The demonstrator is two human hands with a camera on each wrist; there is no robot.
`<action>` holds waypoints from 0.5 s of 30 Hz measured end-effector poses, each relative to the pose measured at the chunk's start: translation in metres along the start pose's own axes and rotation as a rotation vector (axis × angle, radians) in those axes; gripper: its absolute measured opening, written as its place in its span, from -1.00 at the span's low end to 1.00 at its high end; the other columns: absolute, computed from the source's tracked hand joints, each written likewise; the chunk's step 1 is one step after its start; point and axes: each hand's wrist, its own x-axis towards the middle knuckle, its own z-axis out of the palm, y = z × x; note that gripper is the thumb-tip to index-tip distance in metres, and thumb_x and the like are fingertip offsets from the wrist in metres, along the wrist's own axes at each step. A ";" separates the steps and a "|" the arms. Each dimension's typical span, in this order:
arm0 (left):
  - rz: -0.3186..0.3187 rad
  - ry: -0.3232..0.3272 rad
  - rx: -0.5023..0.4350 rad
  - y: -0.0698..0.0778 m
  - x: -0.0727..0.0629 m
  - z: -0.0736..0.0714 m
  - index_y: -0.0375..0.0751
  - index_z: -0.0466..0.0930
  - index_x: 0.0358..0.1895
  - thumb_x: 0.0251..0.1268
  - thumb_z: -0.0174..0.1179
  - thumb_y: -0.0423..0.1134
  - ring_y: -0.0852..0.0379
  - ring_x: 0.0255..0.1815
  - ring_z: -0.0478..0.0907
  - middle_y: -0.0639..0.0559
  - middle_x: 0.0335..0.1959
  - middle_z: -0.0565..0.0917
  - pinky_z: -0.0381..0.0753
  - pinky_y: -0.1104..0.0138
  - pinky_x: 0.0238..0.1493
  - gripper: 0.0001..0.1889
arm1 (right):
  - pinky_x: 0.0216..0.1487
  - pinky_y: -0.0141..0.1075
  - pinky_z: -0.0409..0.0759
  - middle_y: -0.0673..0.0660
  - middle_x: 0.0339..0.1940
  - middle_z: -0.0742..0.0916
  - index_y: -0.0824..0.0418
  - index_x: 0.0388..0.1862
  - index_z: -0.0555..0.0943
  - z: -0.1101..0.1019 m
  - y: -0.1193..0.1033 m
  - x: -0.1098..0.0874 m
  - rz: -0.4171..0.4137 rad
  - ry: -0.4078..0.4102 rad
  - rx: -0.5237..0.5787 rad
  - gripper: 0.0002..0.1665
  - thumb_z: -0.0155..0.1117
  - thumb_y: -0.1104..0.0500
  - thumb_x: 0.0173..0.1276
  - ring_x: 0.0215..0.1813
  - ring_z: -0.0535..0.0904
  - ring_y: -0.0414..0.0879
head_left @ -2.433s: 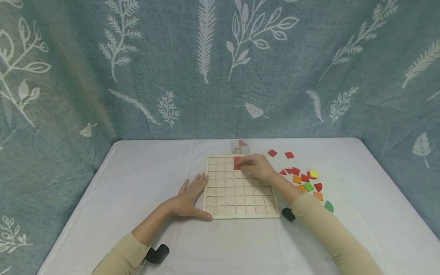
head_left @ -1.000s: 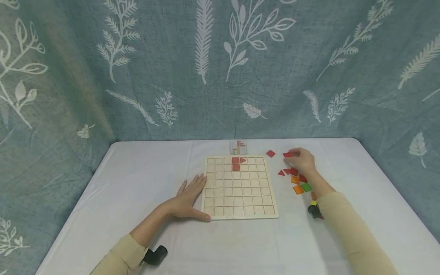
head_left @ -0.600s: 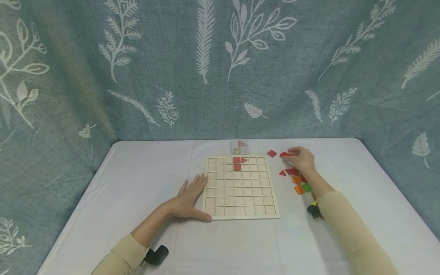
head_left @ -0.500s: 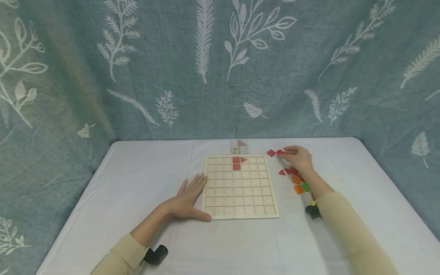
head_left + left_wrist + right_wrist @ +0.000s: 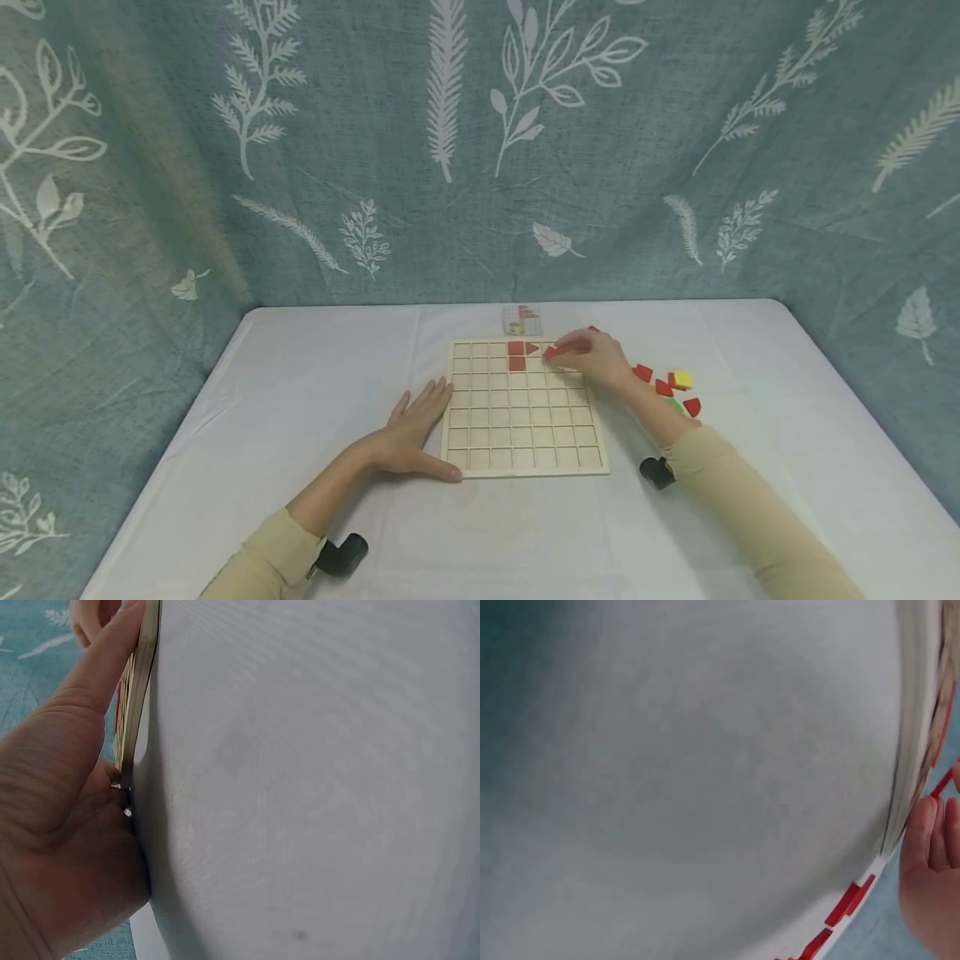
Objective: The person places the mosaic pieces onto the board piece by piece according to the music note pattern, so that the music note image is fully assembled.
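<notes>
In the head view, a pale wooden grid board (image 5: 491, 417) lies on the table. My left hand (image 5: 411, 429) rests spread at its left edge, thumb at the near left corner; the left wrist view shows the thumb (image 5: 90, 675) along the board's side. Over the board's far right part, my right hand (image 5: 596, 358) pinches a small red tile (image 5: 551, 352) between thumb and fingers. That tile's exact shape is partly hidden by the fingertips. Two red squares, one of them the nearer red square (image 5: 517, 364), and a red triangle (image 5: 532, 349) sit in the grid's far rows.
Behind the board lies a small clear patterned card (image 5: 522, 320). To the right are loose tiles: a yellow tile (image 5: 682, 379), a green tile (image 5: 675, 405) and several red ones, such as a red quarter-round (image 5: 692, 407). The right forearm covers part of this pile.
The red triangle was left beside the squares on the board. My right hand then took a red tile from the far right and carried it left over the board. The left hand stayed put.
</notes>
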 end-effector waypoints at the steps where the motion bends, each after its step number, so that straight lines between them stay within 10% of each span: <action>1: 0.000 -0.001 -0.001 0.000 0.000 0.000 -0.37 -0.22 0.55 -0.13 0.46 0.26 -0.15 0.58 -0.36 -0.27 0.57 -0.20 -0.48 -0.10 0.47 0.34 | 0.02 -0.14 0.59 0.09 -0.11 0.75 0.19 -0.03 0.69 0.002 0.000 0.001 -0.032 -0.007 -0.030 -0.62 0.47 0.05 0.22 -0.03 0.63 -0.01; 15: 0.012 0.002 -0.017 -0.001 0.001 0.001 -0.39 -0.22 0.54 -0.14 0.46 0.26 -0.17 0.58 -0.37 -0.29 0.57 -0.19 -0.47 -0.08 0.48 0.35 | 0.17 -0.04 0.55 0.11 -0.12 0.77 0.22 -0.15 0.76 0.019 -0.010 0.001 -0.305 -0.058 -0.091 -0.83 0.35 0.30 0.28 0.10 0.62 0.05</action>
